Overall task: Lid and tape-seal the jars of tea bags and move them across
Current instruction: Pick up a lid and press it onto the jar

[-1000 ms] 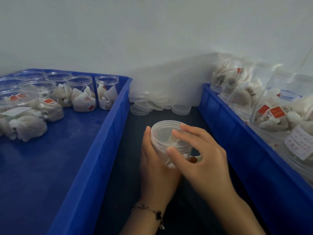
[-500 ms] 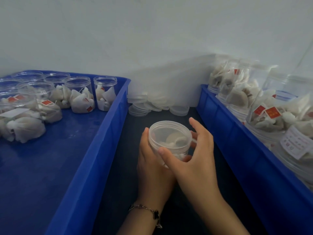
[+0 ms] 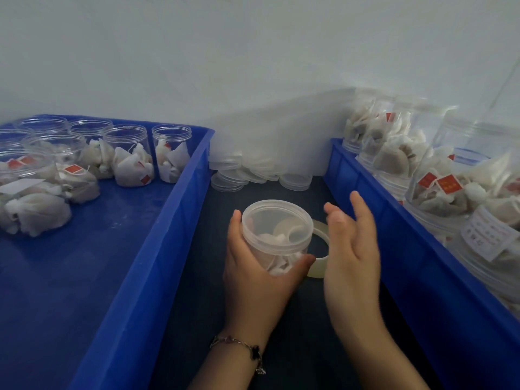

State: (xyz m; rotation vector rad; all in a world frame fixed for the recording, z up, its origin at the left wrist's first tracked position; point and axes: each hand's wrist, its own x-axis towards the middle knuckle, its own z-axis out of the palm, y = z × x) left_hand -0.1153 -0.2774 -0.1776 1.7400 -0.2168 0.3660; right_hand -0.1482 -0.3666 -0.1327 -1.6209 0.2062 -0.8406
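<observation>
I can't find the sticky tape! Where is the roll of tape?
In the head view the roll of tape lies flat on the dark strip between the two blue bins, just right of the lidded jar, beside the right hand.

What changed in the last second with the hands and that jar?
The right hand let go of the lid and drew back to the right, fingers open, uncovering the tape roll behind the jar. The left hand still grips the jar, lid on. The blue bins stayed put.

Looked like a small packing workshop: two blue plastic crates (image 3: 180,198) w/ rows of tea-bag jars (image 3: 128,156), spare lids (image 3: 239,175) stacked vs. bare white wall (image 3: 253,52).
</observation>
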